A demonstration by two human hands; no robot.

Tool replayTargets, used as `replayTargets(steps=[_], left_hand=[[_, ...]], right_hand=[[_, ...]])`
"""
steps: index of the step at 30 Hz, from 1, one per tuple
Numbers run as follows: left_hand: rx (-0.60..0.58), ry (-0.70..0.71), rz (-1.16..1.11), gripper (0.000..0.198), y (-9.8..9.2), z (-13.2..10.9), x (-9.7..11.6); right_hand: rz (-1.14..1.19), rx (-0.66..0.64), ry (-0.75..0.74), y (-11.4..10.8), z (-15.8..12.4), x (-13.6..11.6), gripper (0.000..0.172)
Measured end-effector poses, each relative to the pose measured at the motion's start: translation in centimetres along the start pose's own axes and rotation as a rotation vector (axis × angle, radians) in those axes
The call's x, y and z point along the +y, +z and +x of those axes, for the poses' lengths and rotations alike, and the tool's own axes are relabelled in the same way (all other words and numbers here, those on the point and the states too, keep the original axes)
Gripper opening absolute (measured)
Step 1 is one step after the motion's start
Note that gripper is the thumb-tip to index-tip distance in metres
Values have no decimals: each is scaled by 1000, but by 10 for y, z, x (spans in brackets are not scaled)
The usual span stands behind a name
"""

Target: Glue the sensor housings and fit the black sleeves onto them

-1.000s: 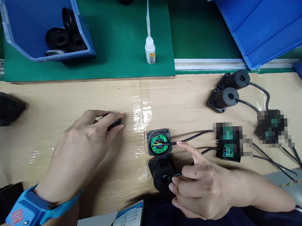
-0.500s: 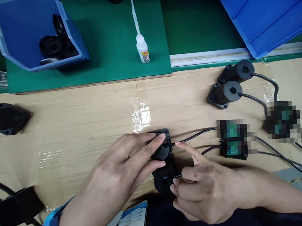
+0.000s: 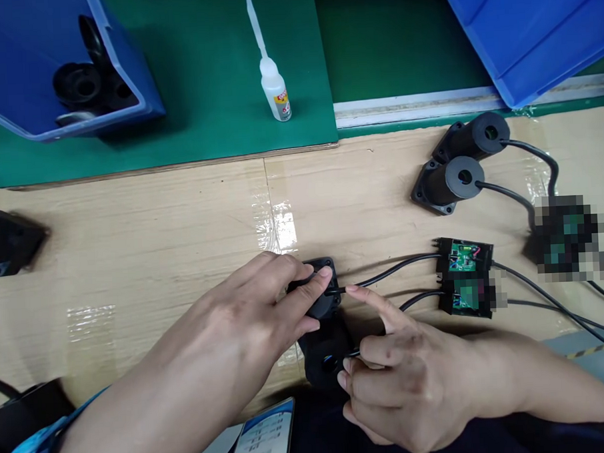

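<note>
head view: half-curled left hand [image 3: 250, 312] is pinching a round black plastic cap [image 3: 318, 310] over a black square-flanged housing [image 3: 326, 262], five o'clock of centre; right hand [image 3: 408, 369], forefinger extended, other fingers' hold unclear, is touching a thin black cable [image 3: 369, 281]; cap misalignment could be trapping it.

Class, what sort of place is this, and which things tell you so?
Probably an electronics assembly bench in a factory or workshop: green circuit boards sit in open black housings, and a blue plastic bin holds round black parts.
</note>
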State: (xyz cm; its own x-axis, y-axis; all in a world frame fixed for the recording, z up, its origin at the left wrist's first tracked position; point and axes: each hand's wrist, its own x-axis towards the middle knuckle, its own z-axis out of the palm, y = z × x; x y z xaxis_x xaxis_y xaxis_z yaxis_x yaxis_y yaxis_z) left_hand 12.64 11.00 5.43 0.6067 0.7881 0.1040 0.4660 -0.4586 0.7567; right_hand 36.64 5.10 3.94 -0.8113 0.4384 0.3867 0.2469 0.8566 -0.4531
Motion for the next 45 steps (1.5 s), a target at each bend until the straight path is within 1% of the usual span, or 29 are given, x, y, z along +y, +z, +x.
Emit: replayTargets(steps=[2, 3, 4, 5, 7, 9, 11, 13, 15, 17, 20, 22, 26, 29, 31, 33, 35, 37, 40, 41, 42, 43, 44, 45], left_hand=[[-110, 32, 117, 33, 0, 0, -1], [-153, 62, 177, 36, 0, -1, -1], [-183, 93, 233, 38, 0, -3, -2], [-199, 123, 289, 40, 1, -5, -3], [-205, 154, 377, 41, 3, -10, -7], [-191, 145, 425, 43, 5, -16, -10], [-164, 151, 427, 48, 6, -20, -13], [-158, 153, 372, 52, 5, -21, -15], [-145, 128, 244, 49, 4, -19, -17], [-127, 63, 81, 42, 8, -16, -21], [-88, -6, -120, 39, 19, -13, -29], [-63, -1, -190, 40, 26, -13, -32], [-50, 17, -194, 37, 33, -15, -34], [-40, 28, -153, 33, 35, -16, -36], [-18, 40, -113, 33, 36, -16, -36], [0, 42, -79, 32, 37, -17, -35], [19, 33, -55, 32, 38, -16, -31], [34, 24, -28, 31, 38, -12, -26], [13, -66, -73, 32, 41, -6, -17], [23, -102, -98, 34, 42, -7, -15], [81, -129, -94, 38, 43, -11, -12], [189, -127, -50, 39, 44, -18, -10], [307, -84, 28, 37, 45, -28, -8], [400, -44, 131, 33, 46, -40, -6]], right_hand=[[-38, 116, 0, -2, 1, 2, 20], [-81, 180, 15, -3, 1, 3, 27], [-131, 228, 43, -4, 2, 4, 38], [-179, 245, 81, -4, 2, 6, 50], [-238, 189, 155, -4, 2, 8, 67], [-241, 132, 179, -1, 3, 9, 73], [-236, 125, 180, 3, 4, 10, 71], [-225, 154, 180, 7, 6, 11, 63], [-207, 180, 187, 9, 8, 12, 58], [-196, 196, 191, 10, 9, 13, 54], [-190, 203, 200, 11, 10, 14, 46], [-188, 184, 196, 12, 10, 14, 40], [-190, 124, 188, 8, 9, 15, 36], [-129, 49, 211, -1, 7, 18, 29], [-108, -2, 211, -6, 6, 21, 31], [-139, -45, 215, -9, 6, 23, 39], [-194, -50, 245, -9, 5, 24, 41], [-234, -28, 266, -6, 5, 24, 38], [-255, -21, 250, -3, 5, 23, 35], [-259, -19, 242, -3, 5, 23, 35], [-262, -18, 240, -3, 5, 23, 34], [-264, -16, 242, -3, 5, 23, 33], [-265, -14, 245, -3, 5, 22, 33], [-263, -18, 250, -3, 4, 22, 32]])
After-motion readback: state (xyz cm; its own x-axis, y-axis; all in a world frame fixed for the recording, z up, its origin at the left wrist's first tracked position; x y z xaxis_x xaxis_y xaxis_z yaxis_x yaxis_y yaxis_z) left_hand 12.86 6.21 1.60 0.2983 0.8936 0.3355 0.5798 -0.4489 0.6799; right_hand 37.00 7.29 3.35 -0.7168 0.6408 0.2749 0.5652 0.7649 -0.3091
